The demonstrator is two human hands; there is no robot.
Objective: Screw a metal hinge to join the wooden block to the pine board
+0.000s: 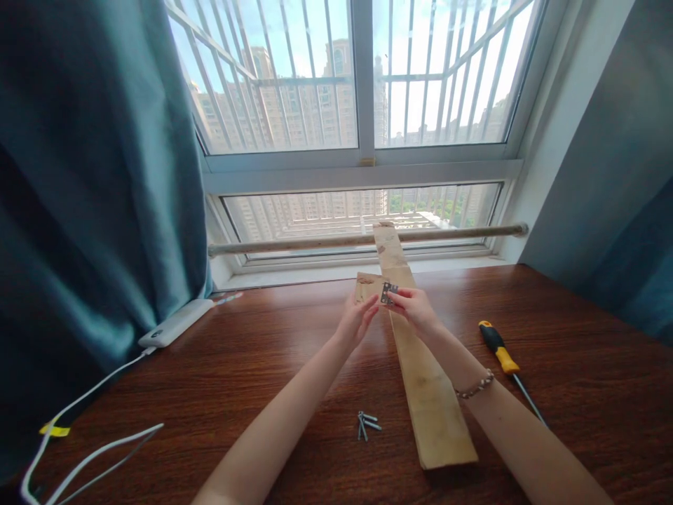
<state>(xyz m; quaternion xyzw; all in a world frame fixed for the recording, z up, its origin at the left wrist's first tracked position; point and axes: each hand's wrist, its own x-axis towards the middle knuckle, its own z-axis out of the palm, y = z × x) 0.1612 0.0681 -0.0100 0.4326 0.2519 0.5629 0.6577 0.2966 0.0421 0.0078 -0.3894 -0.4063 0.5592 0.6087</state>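
Note:
My left hand (357, 319) is closed on a short piece of wood (369, 286), its fingers along the near side. Between the thumb and fingers of my right hand (419, 310) is a small metal hinge (388, 293) with holes in it. The hinge is held up close to the right end of the short wood; whether they touch I cannot tell. Under my hands lies a long wooden plank (425, 386), running from near me toward the window. Several screws (366, 423) lie in a small heap left of the plank.
A screwdriver (497, 345) with a black and yellow handle lies to the right on the brown table (294, 365). At the left are a white power bank (177, 324), white cables (89, 393) and a dark curtain (105, 175). A horizontal rail (305, 244) crosses before the window.

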